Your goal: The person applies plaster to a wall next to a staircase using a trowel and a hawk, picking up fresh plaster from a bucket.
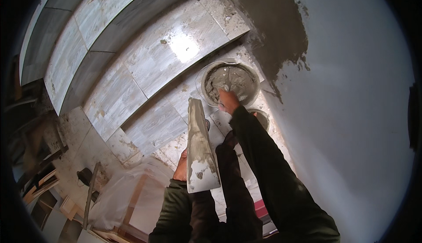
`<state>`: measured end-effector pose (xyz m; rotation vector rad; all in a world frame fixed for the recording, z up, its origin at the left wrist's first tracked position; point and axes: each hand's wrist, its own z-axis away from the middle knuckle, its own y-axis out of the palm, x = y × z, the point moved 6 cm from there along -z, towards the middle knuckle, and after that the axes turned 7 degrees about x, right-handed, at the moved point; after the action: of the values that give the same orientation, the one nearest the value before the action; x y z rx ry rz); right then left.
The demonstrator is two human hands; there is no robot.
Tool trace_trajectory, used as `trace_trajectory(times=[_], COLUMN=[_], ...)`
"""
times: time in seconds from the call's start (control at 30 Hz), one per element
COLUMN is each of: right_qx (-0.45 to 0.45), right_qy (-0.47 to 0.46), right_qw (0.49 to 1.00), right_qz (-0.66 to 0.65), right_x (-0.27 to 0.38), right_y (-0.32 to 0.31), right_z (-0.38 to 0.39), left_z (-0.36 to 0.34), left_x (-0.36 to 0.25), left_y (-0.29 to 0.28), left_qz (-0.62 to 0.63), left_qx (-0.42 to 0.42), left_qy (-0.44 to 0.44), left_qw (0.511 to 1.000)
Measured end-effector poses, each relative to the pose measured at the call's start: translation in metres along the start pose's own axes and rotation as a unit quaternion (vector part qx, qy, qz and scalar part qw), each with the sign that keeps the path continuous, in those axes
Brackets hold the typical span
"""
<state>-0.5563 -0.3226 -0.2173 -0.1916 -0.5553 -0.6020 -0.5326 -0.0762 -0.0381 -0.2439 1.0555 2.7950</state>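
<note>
My left hand [180, 165] grips a long plastering float [198, 155], its pale upper face streaked with wet grey mortar. My right hand [229, 100] is closed on a tool's handle [224, 89] over a bucket of grey mortar [209, 78]; the tool's working end is sunk in or hidden by the mortar. The bucket stands on a tiled step near the wall. Behind my right forearm a second, smaller container [261, 120] is partly hidden.
Curved tiled steps [105, 93] rise at upper left. A white wall [347, 124] with a grey mortar patch [272, 14] runs along the right. At lower left are plastic sheeting [114, 203], a metal bar [91, 190], a dark container [84, 176] and wood pieces [44, 183].
</note>
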Motion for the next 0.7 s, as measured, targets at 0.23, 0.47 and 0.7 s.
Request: trace_trajectory(times=[0.23, 0.47, 0.7], right_qx=[-0.038, -0.077, -0.09], right_qy=[-0.231, -0.195, -0.233], right_qw=[0.908, 0.922, 0.851], right_qz=[0.347, 0.326, 0.461], right_x=[0.029, 0.052, 0.057], right_y=[-0.045, -0.043, -0.051], right_z=[0.194, 0.328, 0.214], left_z=[-0.055, -0.127, -0.115], left_x=[-0.006, 0.032, 0.041], left_y=[0.009, -0.009, -0.028], left_qz=[-0.071, -0.045, -0.525], left_qx=[0.009, 0.027, -0.031], left_qy=[0.065, 0.041, 0.137], left_qw=[0.995, 0.998, 0.84])
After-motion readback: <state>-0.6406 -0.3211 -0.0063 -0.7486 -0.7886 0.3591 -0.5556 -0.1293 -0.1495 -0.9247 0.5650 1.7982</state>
